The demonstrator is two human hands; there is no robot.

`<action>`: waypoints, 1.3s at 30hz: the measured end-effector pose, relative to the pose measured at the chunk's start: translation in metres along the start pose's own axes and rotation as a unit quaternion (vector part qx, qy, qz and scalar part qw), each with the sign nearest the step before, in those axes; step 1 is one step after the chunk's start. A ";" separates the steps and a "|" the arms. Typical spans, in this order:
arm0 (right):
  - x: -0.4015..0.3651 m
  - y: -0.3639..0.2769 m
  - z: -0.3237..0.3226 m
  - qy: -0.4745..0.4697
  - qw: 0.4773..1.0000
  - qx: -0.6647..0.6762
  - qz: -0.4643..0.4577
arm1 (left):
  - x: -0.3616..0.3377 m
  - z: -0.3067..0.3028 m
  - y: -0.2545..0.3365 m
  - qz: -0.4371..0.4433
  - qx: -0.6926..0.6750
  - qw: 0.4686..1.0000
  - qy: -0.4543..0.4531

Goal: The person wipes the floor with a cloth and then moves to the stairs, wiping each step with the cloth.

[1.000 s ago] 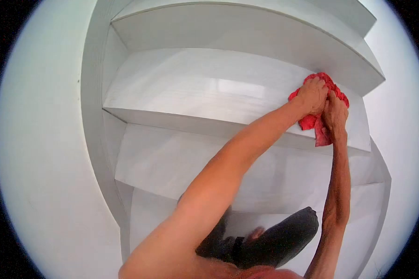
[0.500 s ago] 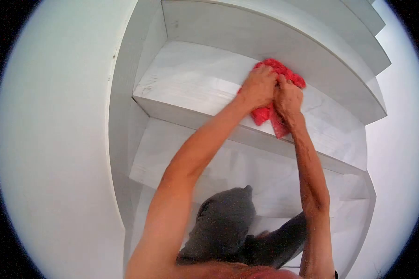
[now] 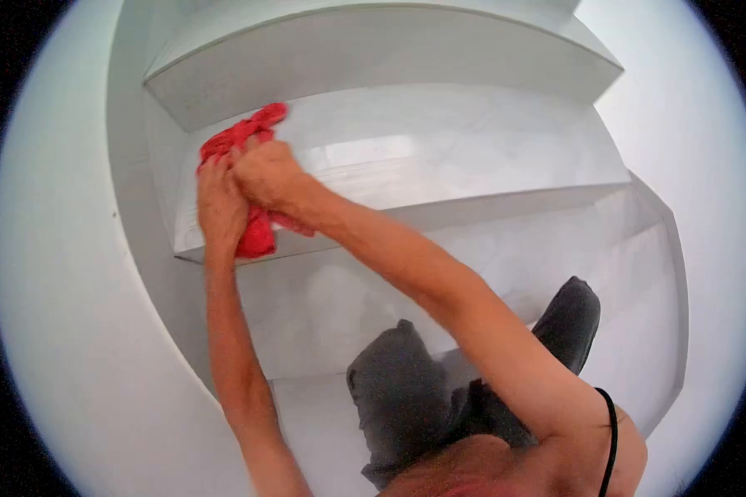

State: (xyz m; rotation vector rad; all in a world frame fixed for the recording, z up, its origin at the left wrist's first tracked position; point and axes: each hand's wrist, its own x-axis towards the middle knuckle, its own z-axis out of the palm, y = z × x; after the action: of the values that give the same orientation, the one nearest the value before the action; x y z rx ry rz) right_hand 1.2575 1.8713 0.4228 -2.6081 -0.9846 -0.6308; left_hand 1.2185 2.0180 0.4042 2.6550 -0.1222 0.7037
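Note:
A crumpled red cloth (image 3: 259,237) lies on the left end of a white stair tread (image 3: 439,137), and part of it hangs over the front edge. My left hand (image 3: 222,203) presses on the cloth's left side, fingers closed on it. Right beside it, touching, my right hand (image 3: 267,174) is bunched over the cloth's middle. Some fingertips are hidden in the folds.
Above the tread rises a white riser (image 3: 389,62), with another step over it. Lower steps (image 3: 323,306) carry my legs in dark trousers (image 3: 398,389). A smooth white wall (image 3: 58,273) curves along the left, another (image 3: 713,331) along the right.
Both hands have slid the red cloth from the right part of the tread to its left end. My view has shifted and turned with them.

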 end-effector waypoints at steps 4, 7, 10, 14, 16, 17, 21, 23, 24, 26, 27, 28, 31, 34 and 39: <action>-0.009 -0.001 -0.009 0.083 0.996 0.004 -0.012 | 0.000 0.001 0.000 -0.007 0.032 0.999 0.008; -0.017 0.003 -0.020 0.058 0.998 0.001 -0.008 | 0.002 0.006 -0.006 -0.005 0.051 0.999 0.001; -0.027 0.000 -0.021 0.064 0.998 0.017 0.004 | -0.007 0.013 -0.005 0.002 0.020 1.000 -0.003; -0.061 0.029 -0.046 0.040 0.997 0.056 0.028 | -0.006 0.026 0.035 0.028 0.011 0.999 -0.028; -0.083 0.050 -0.062 0.042 0.997 0.059 0.027 | -0.010 0.042 0.062 0.056 0.025 0.998 -0.022; -0.098 0.062 -0.068 0.052 0.997 0.059 0.018 | -0.012 0.048 0.079 0.071 0.032 0.997 -0.019; -0.150 0.117 -0.097 0.040 0.997 0.048 0.054 | -0.015 0.078 0.163 0.103 0.021 0.994 -0.027; -0.174 0.143 -0.114 0.046 0.997 0.011 0.068 | -0.016 0.094 0.203 0.120 0.007 0.992 -0.028; -0.187 0.155 -0.124 0.049 0.996 -0.004 0.075 | -0.016 0.101 0.222 0.132 0.003 0.991 -0.031; -0.206 0.181 -0.142 0.014 0.997 -0.026 0.073 | -0.016 0.117 0.255 0.152 -0.018 0.988 -0.026; -0.219 0.193 -0.154 -0.008 0.997 -0.034 0.070 | -0.017 0.125 0.275 0.165 -0.027 0.985 -0.031; -0.234 0.204 -0.169 -0.023 0.995 -0.042 0.083 | -0.017 0.131 0.296 0.175 -0.033 0.983 -0.036; -0.271 0.240 -0.202 -0.067 0.990 -0.102 0.065 | -0.009 0.166 0.341 0.214 -0.087 0.972 -0.050; -0.319 0.280 -0.233 -0.059 0.974 -0.087 0.200 | 0.001 0.189 0.429 0.257 -0.194 0.939 -0.117; -0.382 0.323 -0.263 0.007 0.941 -0.139 0.308 | -0.014 0.229 0.511 0.395 -0.151 0.905 0.053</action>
State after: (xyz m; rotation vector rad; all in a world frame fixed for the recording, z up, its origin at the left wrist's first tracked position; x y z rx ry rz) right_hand 1.1410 1.3182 0.4284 -2.9169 -0.0339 -0.6474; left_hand 1.2193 1.4581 0.3914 2.2003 -1.2187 0.9616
